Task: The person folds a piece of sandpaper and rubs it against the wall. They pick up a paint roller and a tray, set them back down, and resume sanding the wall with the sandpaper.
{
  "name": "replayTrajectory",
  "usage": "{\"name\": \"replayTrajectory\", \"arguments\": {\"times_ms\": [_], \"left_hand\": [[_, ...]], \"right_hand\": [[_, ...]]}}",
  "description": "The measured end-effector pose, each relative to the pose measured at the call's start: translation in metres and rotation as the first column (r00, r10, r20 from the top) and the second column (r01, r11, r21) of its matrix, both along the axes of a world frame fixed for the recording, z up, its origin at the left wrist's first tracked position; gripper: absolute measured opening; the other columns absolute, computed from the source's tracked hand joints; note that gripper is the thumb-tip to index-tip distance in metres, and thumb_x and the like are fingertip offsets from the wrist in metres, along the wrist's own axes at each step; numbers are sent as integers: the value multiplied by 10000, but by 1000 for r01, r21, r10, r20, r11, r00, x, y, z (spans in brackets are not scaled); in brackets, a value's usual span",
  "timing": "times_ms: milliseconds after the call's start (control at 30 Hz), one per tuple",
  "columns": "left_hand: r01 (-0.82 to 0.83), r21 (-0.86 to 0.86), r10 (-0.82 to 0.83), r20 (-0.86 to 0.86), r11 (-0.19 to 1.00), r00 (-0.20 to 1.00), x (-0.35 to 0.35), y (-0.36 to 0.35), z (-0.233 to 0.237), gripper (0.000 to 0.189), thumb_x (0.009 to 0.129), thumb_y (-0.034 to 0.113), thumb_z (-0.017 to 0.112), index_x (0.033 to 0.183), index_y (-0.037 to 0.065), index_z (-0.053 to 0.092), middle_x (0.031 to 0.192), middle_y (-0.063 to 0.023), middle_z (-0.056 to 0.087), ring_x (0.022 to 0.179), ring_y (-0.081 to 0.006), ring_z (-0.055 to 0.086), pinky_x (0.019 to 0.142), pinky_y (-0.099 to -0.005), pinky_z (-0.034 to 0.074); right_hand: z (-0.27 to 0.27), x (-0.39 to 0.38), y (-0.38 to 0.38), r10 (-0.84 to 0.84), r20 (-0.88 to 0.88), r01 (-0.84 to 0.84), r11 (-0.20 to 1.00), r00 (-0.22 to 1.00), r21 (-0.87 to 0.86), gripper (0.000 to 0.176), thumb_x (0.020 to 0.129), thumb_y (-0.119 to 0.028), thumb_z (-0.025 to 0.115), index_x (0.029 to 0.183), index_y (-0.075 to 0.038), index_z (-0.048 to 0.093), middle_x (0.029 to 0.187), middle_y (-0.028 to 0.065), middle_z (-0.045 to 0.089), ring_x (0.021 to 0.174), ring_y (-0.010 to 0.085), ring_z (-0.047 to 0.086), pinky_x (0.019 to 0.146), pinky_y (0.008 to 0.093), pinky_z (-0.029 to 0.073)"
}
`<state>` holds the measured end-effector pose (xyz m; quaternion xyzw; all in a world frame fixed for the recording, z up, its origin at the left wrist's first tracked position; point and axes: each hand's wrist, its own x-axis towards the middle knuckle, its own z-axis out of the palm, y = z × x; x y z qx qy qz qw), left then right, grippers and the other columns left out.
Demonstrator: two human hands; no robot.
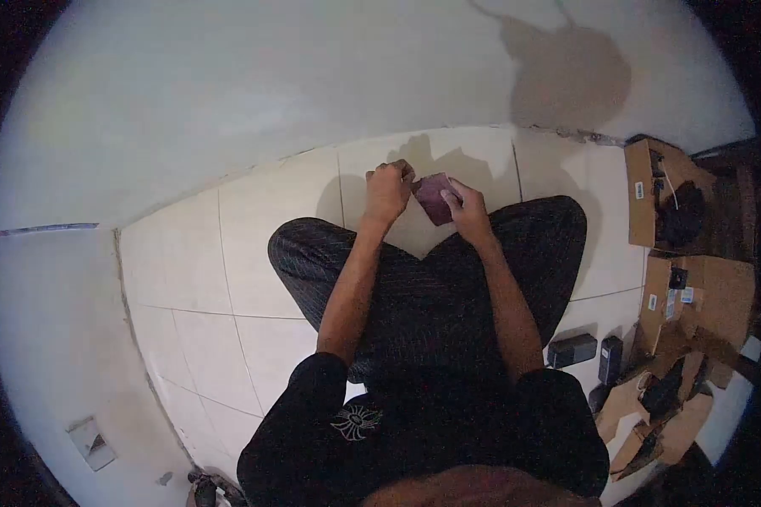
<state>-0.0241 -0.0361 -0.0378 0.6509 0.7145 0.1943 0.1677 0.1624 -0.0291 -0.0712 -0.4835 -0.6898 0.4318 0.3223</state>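
I sit cross-legged on a white tiled floor (228,279), facing a white wall. Both hands are raised in front of my knees. My left hand (387,191) is closed into a fist and grips the left edge of a small dark purple flat object (434,198), which looks like a wallet or a small pouch. My right hand (468,208) holds its right side, fingers curled over it. The object is held above the floor between the two hands, partly hidden by the fingers.
Open cardboard boxes (651,194) with dark items stand at the right, with more cardboard (702,296) below them. Two small dark box-like devices (572,349) lie on the floor by my right knee. A wall outlet (90,442) is at lower left.
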Motion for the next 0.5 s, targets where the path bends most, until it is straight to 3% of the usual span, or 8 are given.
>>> {"name": "replayTrajectory", "arguments": {"times_ms": [300, 500], "left_hand": [[2, 37, -3, 27, 999, 1000, -3, 1, -8, 203, 762, -15, 534, 881, 48, 686, 796, -140, 694, 780, -317, 674, 735, -443, 517], [36, 11, -36, 9, 999, 999, -3, -1, -3, 257, 784, -18, 491, 924, 51, 695, 794, -120, 700, 793, -303, 680, 753, -435, 520]], "right_hand": [[-8, 3, 2, 42, -55, -47, 993, 998, -106, 382, 928, -234, 569, 1177, 56, 593, 1134, 247, 630, 1071, 373, 612, 921, 392, 474], [-9, 1, 1, 14, -21, -15, 997, 1000, -76, 381, 931, -240, 564, 1179, 47, 596, 1130, 243, 635, 1069, 372, 613, 926, 401, 471]]}}
